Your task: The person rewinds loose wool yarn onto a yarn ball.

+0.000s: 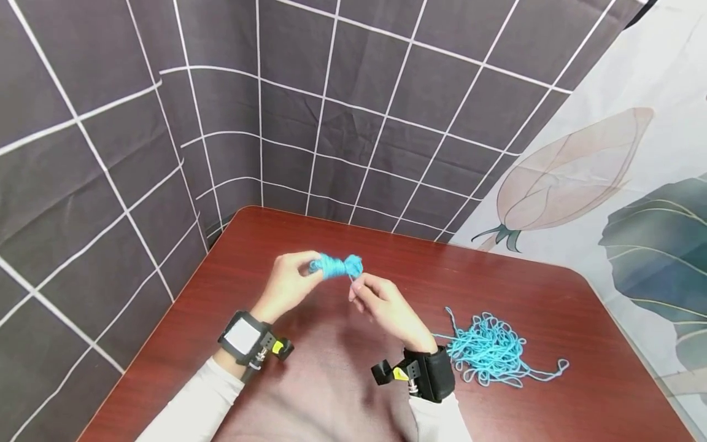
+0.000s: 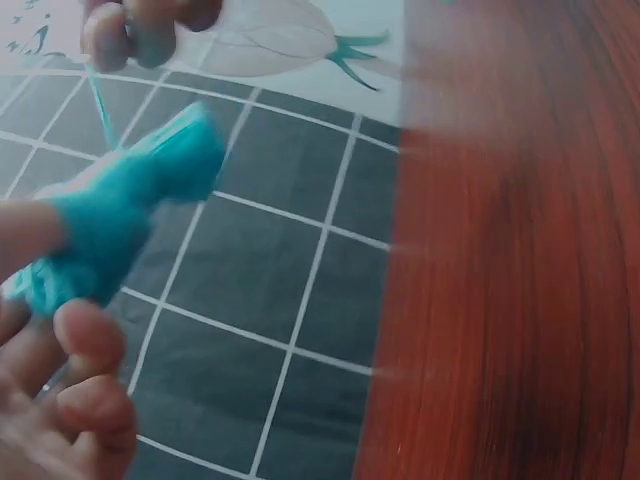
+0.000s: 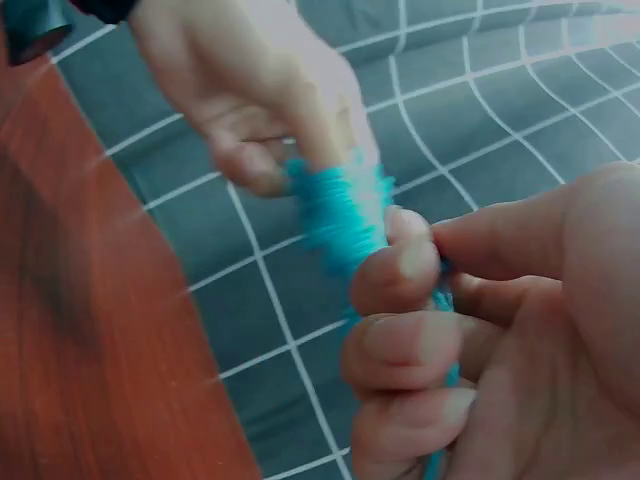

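A wound bundle of light-blue cord (image 1: 333, 266), pinched in at its middle and looped at the far end, is held above the table. My left hand (image 1: 291, 279) grips its near end between thumb and fingers. In the right wrist view the cord wraps (image 3: 340, 215) lie close together. My right hand (image 1: 386, 304) pinches the thin working strand of cord just beside the bundle's far end. A taut strand (image 2: 102, 108) runs from the bundle up to the right fingers in the left wrist view. Part of the bundle is hidden behind the fingers in the right wrist view.
A loose heap of the same blue cord (image 1: 488, 350) lies on the reddish-brown table (image 1: 309, 393) at the right, a strand leading from it toward the right wrist. Dark gridded cloth (image 1: 353, 110) hangs behind the table, and a white floral cloth (image 1: 558, 184) hangs at the right.
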`<state>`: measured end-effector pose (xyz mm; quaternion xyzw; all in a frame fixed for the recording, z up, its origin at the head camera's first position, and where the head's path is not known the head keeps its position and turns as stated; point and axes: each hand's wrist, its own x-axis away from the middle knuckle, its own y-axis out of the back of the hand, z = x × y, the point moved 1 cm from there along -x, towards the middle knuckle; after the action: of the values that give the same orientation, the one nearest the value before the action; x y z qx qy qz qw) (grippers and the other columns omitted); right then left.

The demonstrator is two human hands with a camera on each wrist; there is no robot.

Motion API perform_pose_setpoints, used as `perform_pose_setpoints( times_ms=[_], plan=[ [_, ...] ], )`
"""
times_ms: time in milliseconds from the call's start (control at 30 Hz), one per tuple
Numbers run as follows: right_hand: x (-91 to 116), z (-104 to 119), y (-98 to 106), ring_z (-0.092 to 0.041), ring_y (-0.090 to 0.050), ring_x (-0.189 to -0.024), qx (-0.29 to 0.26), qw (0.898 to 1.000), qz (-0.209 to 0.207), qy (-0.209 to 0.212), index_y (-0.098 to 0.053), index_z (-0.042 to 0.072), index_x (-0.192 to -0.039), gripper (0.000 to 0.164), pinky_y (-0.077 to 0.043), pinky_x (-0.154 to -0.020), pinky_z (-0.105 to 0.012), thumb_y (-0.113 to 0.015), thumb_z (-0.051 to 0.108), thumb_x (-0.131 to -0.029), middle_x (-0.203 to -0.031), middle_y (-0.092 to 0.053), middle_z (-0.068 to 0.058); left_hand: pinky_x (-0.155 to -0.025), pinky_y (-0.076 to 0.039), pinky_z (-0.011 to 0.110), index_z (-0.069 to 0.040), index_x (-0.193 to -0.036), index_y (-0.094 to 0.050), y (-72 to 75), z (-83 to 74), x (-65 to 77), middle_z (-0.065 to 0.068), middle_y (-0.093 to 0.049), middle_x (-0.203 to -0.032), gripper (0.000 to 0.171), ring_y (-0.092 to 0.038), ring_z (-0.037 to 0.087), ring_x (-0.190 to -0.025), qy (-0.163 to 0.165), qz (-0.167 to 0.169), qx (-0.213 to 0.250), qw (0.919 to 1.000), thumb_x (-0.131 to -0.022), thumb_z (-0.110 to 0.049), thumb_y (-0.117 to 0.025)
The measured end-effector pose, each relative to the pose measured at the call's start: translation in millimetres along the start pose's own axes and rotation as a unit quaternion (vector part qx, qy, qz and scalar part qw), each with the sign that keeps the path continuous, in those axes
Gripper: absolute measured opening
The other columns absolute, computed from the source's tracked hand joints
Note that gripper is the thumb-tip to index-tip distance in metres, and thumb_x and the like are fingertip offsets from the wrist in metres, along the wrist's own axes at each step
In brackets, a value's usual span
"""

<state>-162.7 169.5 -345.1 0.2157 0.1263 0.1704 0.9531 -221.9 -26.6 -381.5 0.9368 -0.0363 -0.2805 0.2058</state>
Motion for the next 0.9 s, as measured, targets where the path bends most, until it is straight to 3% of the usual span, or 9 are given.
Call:
perform_pose_setpoints(
  times_ms=[133, 267, 400, 467, 533, 600, 700, 800, 900],
  plan=[
    [0, 9, -8, -0.017, -0.039, -0.051, 0.011, 1.0, 0.013, -0.018, -0.057, 0.002, -0.082, 0.023, -0.033, -0.046, -0.021, -0.04, 0.005, -0.097, -0.066, -0.048, -0.023, -0.049, -0.05, 0.025, -0.003, -0.095, -0.07, 5.9, 0.5, 0.6, 0.011, -0.066, -0.075, 0.018, -0.056, 0.021, -0.059, 0.044, -0.013, 0.13, 0.9904, -0.077, -0.005, -0.067],
    [-3, -1, -7, -0.014, -0.039, -0.049, -0.008, 0.999, -0.021, -0.048, -0.056, 0.0, -0.08, 0.025, -0.033, -0.045, -0.02, -0.04, 0.008, -0.097, -0.064, -0.047, -0.021, -0.044, -0.043, 0.019, 0.001, -0.096, -0.067, 8.6, -3.2, 2.2, 0.006, -0.06, -0.068, 0.017, -0.05, 0.023, -0.053, 0.052, 0.059, 0.243, 0.9668, -0.079, -0.001, -0.065],
    [-6, -20, 2, -0.011, -0.04, -0.05, -0.011, 0.997, -0.063, -0.037, -0.054, 0.001, -0.076, 0.029, -0.034, -0.048, -0.022, -0.044, 0.018, -0.097, -0.061, -0.045, -0.009, -0.053, -0.048, 0.022, -0.001, -0.091, -0.069, 7.1, -8.7, 3.4, 0.001, -0.063, -0.073, 0.014, -0.054, 0.017, -0.061, -0.008, 0.172, 0.247, 0.9535, -0.077, 0.002, -0.066],
    [-6, -27, 6, -0.012, -0.039, -0.051, -0.018, 0.997, -0.076, -0.028, -0.052, 0.002, -0.075, 0.032, -0.033, -0.048, -0.023, -0.046, 0.025, -0.096, -0.06, -0.043, -0.004, -0.057, -0.05, 0.025, -0.007, -0.087, -0.071, 5.1, -10.7, 3.6, 0.0, -0.064, -0.073, 0.013, -0.055, 0.014, -0.065, -0.045, 0.222, 0.197, 0.954, -0.077, -0.001, -0.067],
    [-5, -27, 8, -0.013, -0.037, -0.051, -0.018, 0.997, -0.076, -0.021, -0.051, 0.003, -0.074, 0.037, -0.032, -0.048, -0.024, -0.046, 0.032, -0.096, -0.06, -0.041, -0.002, -0.06, -0.05, 0.026, -0.013, -0.085, -0.071, 2.0, -11.6, 3.3, -0.003, -0.065, -0.073, 0.013, -0.055, 0.011, -0.067, -0.063, 0.237, 0.133, 0.9603, -0.076, -0.004, -0.067],
    [-3, -20, 7, -0.015, -0.034, -0.05, -0.013, 0.998, -0.066, -0.012, -0.051, 0.004, -0.073, 0.037, -0.03, -0.046, -0.024, -0.047, 0.034, -0.095, -0.059, -0.039, -0.003, -0.058, -0.049, 0.027, -0.018, -0.082, -0.07, -1.5, -10.9, 2.5, -0.005, -0.063, -0.07, 0.011, -0.052, 0.008, -0.065, -0.061, 0.205, 0.062, 0.975, -0.075, -0.009, -0.069],
    [2, 4, 1, -0.015, -0.038, -0.051, 0.018, 0.999, -0.04, 0.012, -0.055, 0.006, -0.075, 0.029, -0.032, -0.048, -0.023, -0.047, 0.024, -0.096, -0.058, -0.042, -0.007, -0.058, -0.049, 0.029, -0.017, -0.083, -0.071, -3.0, -10.2, 1.3, -0.004, -0.065, -0.074, 0.011, -0.052, 0.008, -0.064, -0.024, 0.091, 0.004, 0.9955, -0.073, -0.012, -0.069],
    [5, 26, -5, -0.017, -0.041, -0.053, 0.035, 0.999, -0.011, 0.019, -0.058, 0.004, -0.079, 0.022, -0.034, -0.05, -0.022, -0.045, 0.009, -0.096, -0.059, -0.046, -0.017, -0.058, -0.052, 0.03, -0.009, -0.089, -0.071, 1.1, -9.4, 0.3, 0.003, -0.068, -0.079, 0.015, -0.056, 0.011, -0.065, 0.021, 0.003, 0.045, 0.9988, -0.074, -0.008, -0.068],
    [5, 25, -6, -0.024, -0.042, -0.053, 0.03, 1.0, 0.006, 0.002, -0.057, 0.001, -0.081, 0.022, -0.035, -0.049, -0.022, -0.041, 0.004, -0.096, -0.061, -0.046, -0.022, -0.05, -0.049, 0.024, -0.003, -0.094, -0.069, 6.7, -8.6, 0.2, 0.007, -0.065, -0.074, 0.017, -0.054, 0.015, -0.059, 0.048, -0.002, 0.149, 0.9877, -0.077, -0.003, -0.065]
  ],
)
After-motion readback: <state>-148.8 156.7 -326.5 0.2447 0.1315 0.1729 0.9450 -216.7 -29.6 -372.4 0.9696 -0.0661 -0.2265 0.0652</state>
